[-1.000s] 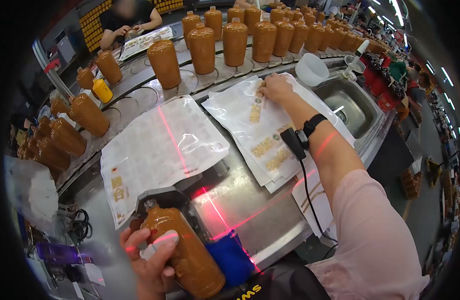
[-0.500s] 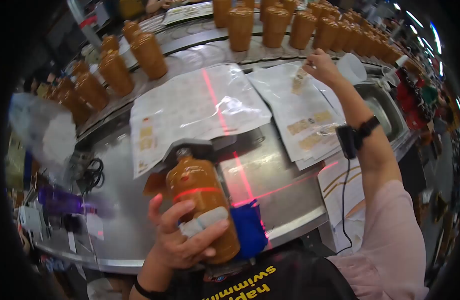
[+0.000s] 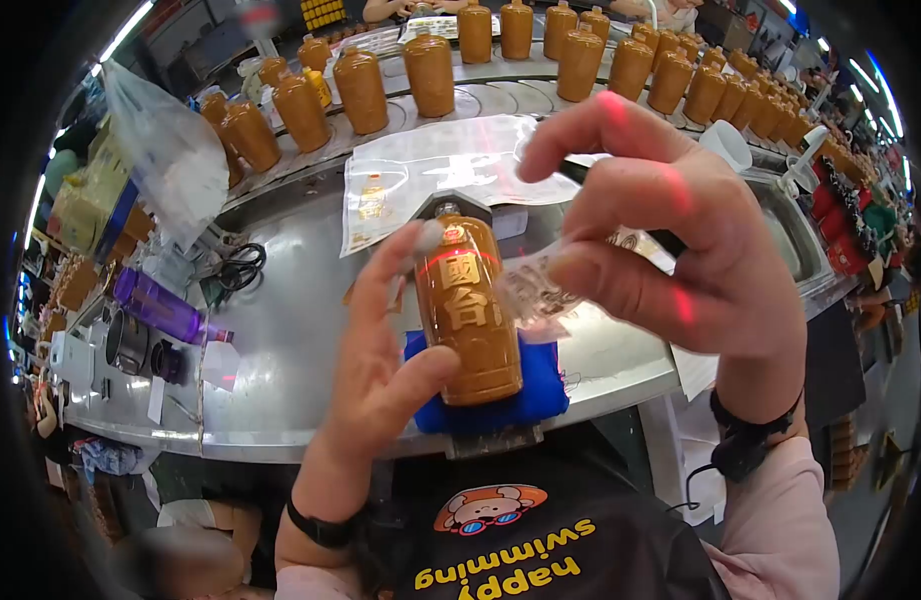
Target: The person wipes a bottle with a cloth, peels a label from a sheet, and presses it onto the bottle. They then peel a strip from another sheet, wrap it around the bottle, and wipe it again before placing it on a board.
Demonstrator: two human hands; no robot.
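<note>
A glossy brown bottle [image 3: 468, 340] with raised-looking gold characters and a small red mark lies on a blue cloth [image 3: 546, 385], its neck against a dark notched rest [image 3: 481, 208]. My left hand [image 3: 376, 345] is along the bottle's left side, fingers stretched and apart. Its thumb tip is at the lower body and a white-covered fingertip near the shoulder. My right hand [image 3: 671, 240] pinches a thin see-through printed film [image 3: 533, 295] between thumb and finger, close beside the bottle's right edge. A red laser line crosses the bottle's upper part.
Printed sheets [image 3: 381, 165] lie behind the bottle on the steel table [image 3: 291, 350]. Many brown bottles [image 3: 429, 75] stand on a curved conveyor beyond. At left are a purple bottle [image 3: 161, 302], black cable [image 3: 241, 268] and plastic bag [image 3: 166, 135]; at right, a white cup [image 3: 728, 145].
My right hand has come from the sheets at the back to the bottle with the film. My left hand has loosened from around the bottle, which now rests on the cloth, gold characters facing up.
</note>
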